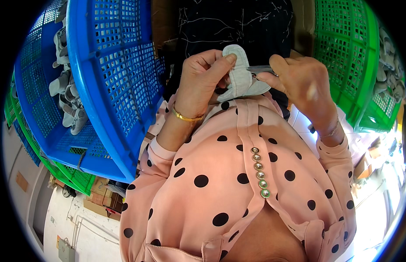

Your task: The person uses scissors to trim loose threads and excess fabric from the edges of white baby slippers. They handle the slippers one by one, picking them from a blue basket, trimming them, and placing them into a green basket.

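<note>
The light grey cloth shoe [239,78] is at the top middle of the frame, just above the pink dotted shirt [211,148]. The left hand [206,73] pinches it. The thumb presses on top of the round flap and the other fingers curl in behind, likely so the soft cloth stays flat and does not flop.

The right hand [302,78] is a bit to the right. Its thumb and first finger are closed on a small dark metal tool [261,69], which looks like little snips. The tip points left, right by the edge of the flap (I cannot tell if it touches). Held near the tip like that, it is probably easier to steer.

Above the hands lies a dark cloth [238,32] with pale loose threads [211,21] all over it. A tall blue basket [120,113] stands on the left, and a green basket [342,52] stands on the right, maybe to be easy to reach. More grey shoes [68,98] sit at the far left, behind the blue wall. The two baskets make the space narrow, so a wide elbow could bump one, and an arm must go over a rim to get inside.
</note>
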Tool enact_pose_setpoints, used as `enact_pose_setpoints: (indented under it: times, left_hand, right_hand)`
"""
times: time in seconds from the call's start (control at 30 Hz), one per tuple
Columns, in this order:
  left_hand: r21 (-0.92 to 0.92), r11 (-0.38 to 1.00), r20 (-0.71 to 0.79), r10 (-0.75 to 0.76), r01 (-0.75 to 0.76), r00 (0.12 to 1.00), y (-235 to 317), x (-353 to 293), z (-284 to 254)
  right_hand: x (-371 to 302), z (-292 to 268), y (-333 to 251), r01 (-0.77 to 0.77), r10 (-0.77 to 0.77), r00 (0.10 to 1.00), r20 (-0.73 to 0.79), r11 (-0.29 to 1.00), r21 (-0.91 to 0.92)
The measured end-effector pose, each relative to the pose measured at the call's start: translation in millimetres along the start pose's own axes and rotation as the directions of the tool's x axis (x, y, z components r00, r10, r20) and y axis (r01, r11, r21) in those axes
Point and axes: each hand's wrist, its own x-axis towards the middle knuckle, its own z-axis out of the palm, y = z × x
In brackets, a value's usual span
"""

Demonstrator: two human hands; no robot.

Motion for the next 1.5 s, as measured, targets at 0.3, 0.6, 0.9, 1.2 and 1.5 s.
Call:
enact_pose_setpoints:
  times: [0.3, 0.6, 0.9, 1.2, 1.5]
  left_hand:
    - [0.063, 0.998, -0.026, 0.018, -0.017, 1.0, 0.3, -3.6, 2.5]
    - [0.124, 0.991, 0.044, 0.038, -0.043, 0.998, -0.4, -3.3, 0.4]
    - [0.143, 0.985, 0.031, 0.09, -0.094, 0.995, 9.6, 1.4, -2.9]
    - [0.31, 0.846, 0.046, 0.443, -0.434, 0.895, 39.7, -5.9, 38.3]
    - [0.478, 0.248, 0.288, 0.862, -0.842, 0.418, 37.5, 12.5, 46.4]
  right_hand:
    - [-3.8, 18.4, 12.0, -0.316, 0.297, 0.946, 0.133, 0.747, 0.585]
    - [10.1, 29.9, 14.4, -0.461, 0.452, 0.887, 0.097, 0.88, 0.113]
    - [6.1, 31.5, 23.6, -0.3, 0.299, 0.953, -0.054, 0.954, -0.01]
    - [31.1, -4.9, -30.2, -0.196, 0.398, 0.881, -0.256, 0.799, 0.569]
    - [32.4, -24.3, -2.4, -0.021, 0.347, 0.82, -0.454, 0.813, 0.582]
